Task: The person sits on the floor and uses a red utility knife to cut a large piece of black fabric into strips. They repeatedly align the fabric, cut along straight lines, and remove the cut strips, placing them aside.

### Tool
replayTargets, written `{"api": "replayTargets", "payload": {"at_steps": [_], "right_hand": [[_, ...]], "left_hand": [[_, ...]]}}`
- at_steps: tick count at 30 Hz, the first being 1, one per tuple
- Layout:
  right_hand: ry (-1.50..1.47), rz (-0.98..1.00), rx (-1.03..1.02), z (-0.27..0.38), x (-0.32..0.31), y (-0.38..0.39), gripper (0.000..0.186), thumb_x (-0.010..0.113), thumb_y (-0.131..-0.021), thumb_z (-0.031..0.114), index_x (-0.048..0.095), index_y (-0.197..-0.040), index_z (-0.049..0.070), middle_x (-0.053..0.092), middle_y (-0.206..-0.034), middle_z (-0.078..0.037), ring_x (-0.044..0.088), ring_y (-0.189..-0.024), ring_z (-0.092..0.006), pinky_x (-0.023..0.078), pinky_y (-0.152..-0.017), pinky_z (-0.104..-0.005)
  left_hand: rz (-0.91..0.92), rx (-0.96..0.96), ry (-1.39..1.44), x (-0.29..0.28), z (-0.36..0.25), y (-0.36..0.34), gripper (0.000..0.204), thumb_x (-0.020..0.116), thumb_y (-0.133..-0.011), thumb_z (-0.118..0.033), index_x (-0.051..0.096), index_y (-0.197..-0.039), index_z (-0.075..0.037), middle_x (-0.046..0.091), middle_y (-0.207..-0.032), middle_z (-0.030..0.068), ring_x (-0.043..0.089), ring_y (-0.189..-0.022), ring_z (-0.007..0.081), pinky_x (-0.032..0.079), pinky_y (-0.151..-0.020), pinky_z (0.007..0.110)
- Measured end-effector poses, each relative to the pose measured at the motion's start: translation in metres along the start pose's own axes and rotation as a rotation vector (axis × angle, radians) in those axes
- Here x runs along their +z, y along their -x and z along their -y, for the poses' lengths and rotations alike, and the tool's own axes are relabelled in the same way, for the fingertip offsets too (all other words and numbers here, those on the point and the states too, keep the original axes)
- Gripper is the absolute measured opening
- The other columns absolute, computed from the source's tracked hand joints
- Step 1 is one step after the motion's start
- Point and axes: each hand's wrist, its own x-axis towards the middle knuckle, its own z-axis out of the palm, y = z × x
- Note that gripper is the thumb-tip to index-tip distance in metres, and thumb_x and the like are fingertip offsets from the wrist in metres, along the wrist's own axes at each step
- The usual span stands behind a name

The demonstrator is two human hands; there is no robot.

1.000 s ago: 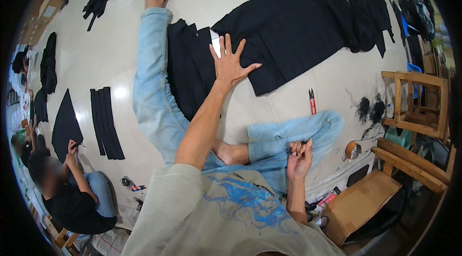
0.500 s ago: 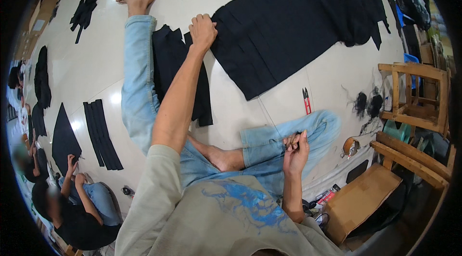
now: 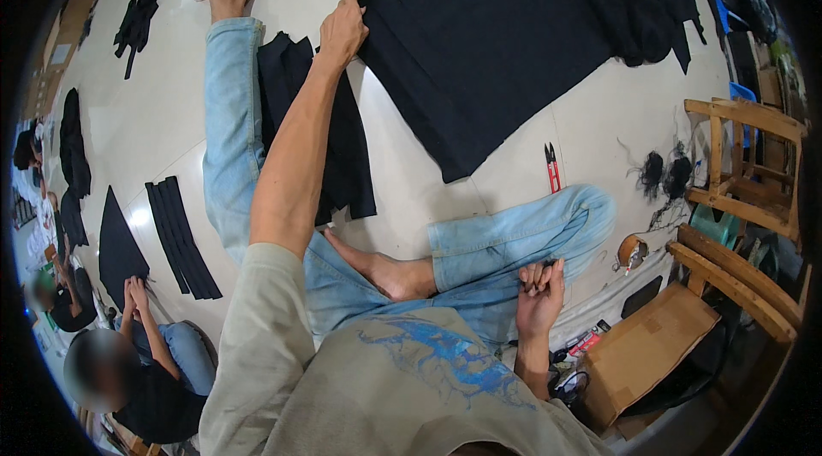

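A large black cloth [image 3: 505,53] lies spread on the floor ahead of me. My left hand [image 3: 343,30] is closed on its left edge, fingers pinching the fabric. Under my left forearm, beside my outstretched leg, are smaller black cloth pieces [image 3: 349,148], partly covered by the arm. My right hand [image 3: 539,298] hovers over my bent leg, its fingers curled with the tips close together; whatever they hold, if anything, is too small to make out. Red-handled thread snips [image 3: 552,169] rest on the floor just beyond my bent knee.
Black thread tangles [image 3: 664,173] lie right of the snips, near a wooden stool frame [image 3: 745,113]. A cardboard box [image 3: 651,353] sits at lower right. To the left, a co-worker [image 3: 158,379] sits by a black cloth panel [image 3: 120,242] and pleated black strips [image 3: 182,238].
My left hand has moved outward with the cloth's edge, and that side of the cloth now lies straighter. My right hand has shifted slightly right. The co-worker's hands have come together.
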Motion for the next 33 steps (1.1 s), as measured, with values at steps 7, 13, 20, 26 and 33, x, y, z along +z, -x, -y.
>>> {"api": "replayTargets", "payload": {"at_steps": [7, 13, 20, 26, 33], "right_hand": [[-0.121, -0.049, 0.029, 0.003, -0.015, -0.010, 0.047, 0.050, -0.108, 0.033, 0.035, -0.068, 0.015, 0.023, -0.061, 0.003, 0.026, -0.056, -0.0116, 0.035, -0.068, -0.0301], [-0.202, -0.092, -0.005, 0.021, -0.047, 0.006, 0.049, 0.049, -0.109, 0.030, 0.033, -0.066, 0.014, 0.023, -0.060, 0.002, 0.024, -0.055, -0.0112, 0.032, -0.064, -0.0286], [-0.210, -0.186, -0.006, 0.036, -0.083, 0.028, 0.045, 0.049, -0.109, 0.030, 0.036, -0.070, 0.013, 0.025, -0.060, 0.002, 0.024, -0.054, -0.0111, 0.032, -0.061, -0.0276], [-0.134, -0.227, -0.076, 0.060, -0.117, 0.045, 0.050, 0.050, -0.108, 0.030, 0.032, -0.065, 0.013, 0.024, -0.060, 0.002, 0.023, -0.053, -0.0108, 0.030, -0.059, -0.0274], [-0.095, -0.329, -0.096, 0.082, -0.165, 0.058, 0.043, 0.050, -0.109, 0.028, 0.037, -0.071, 0.013, 0.025, -0.059, 0.004, 0.024, -0.051, -0.0095, 0.032, -0.056, -0.0264]], "left_hand": [[-0.002, -0.034, 0.028, -0.002, 0.006, 0.005, 0.020, 0.056, -0.097, -0.007, 0.041, -0.106, 0.001, 0.066, -0.092, 0.0325, 0.064, -0.091, 0.0515, 0.048, -0.075, 0.057], [-0.013, -0.026, 0.039, 0.000, 0.003, 0.006, 0.023, 0.059, -0.095, -0.006, 0.040, -0.107, 0.001, 0.065, -0.095, 0.0331, 0.063, -0.094, 0.0508, 0.048, -0.076, 0.055], [-0.035, -0.030, 0.079, 0.000, 0.000, 0.009, 0.024, 0.060, -0.093, -0.004, 0.040, -0.106, 0.001, 0.065, -0.097, 0.0331, 0.063, -0.095, 0.0512, 0.048, -0.078, 0.056], [-0.036, -0.064, 0.091, 0.002, 0.002, 0.004, 0.020, 0.058, -0.094, -0.006, 0.042, -0.104, 0.003, 0.065, -0.099, 0.0338, 0.063, -0.095, 0.0526, 0.047, -0.079, 0.057], [-0.014, -0.091, 0.091, 0.007, 0.002, 0.003, 0.018, 0.056, -0.097, -0.008, 0.043, -0.105, 0.003, 0.065, -0.100, 0.0344, 0.063, -0.098, 0.0512, 0.047, -0.080, 0.057]]}}
